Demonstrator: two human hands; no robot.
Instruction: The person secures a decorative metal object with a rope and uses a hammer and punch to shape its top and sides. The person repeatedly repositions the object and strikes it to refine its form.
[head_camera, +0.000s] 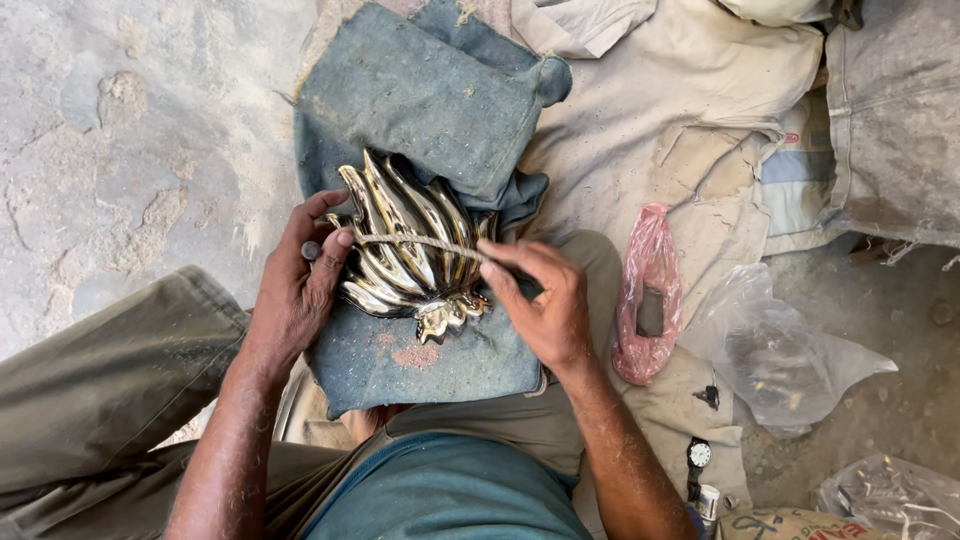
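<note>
i log the surroundings first, biggest down. a pale dusty floor (120, 130) fills the left of the view. beige cloth sheets (670, 130) cover the upper right, with a grey sack (895, 130) at the far right edge. a folded blue-grey cloth pad (420, 100) lies over the person's lap and runs up toward the top; a pinch of reddish powder (415, 355) sits on its near part. olive trousers (100, 390) and a teal shirt (450, 495) close the bottom. right of the lap: a clear plastic bag (780, 365), a crumpled pink plastic bag (645, 295) with something dark inside, then a wristwatch (698, 455) on the cloth. nothing lies over the workpiece except the hands themselves.

hard to read: the pink bag's contents are only a dark blur. another clear bag (890, 495) and a printed sack are cut off at the bottom right. the left thumb's grip point is hidden behind the metal.

the workpiece: a shiny metal casting (410, 250), leaf- or flame-shaped, with long curved ribs fanning upward and a small knob at its base. it rests on the blue-grey pad, centre of view, polished silver-gold and mirror bright.

left hand (295, 290): fingers curled against the casting's left edge, bracing it. right hand (545, 300): fingertips pinching a thin twisted cord (420, 242) stretched across the ribs to the left fingers.
</note>
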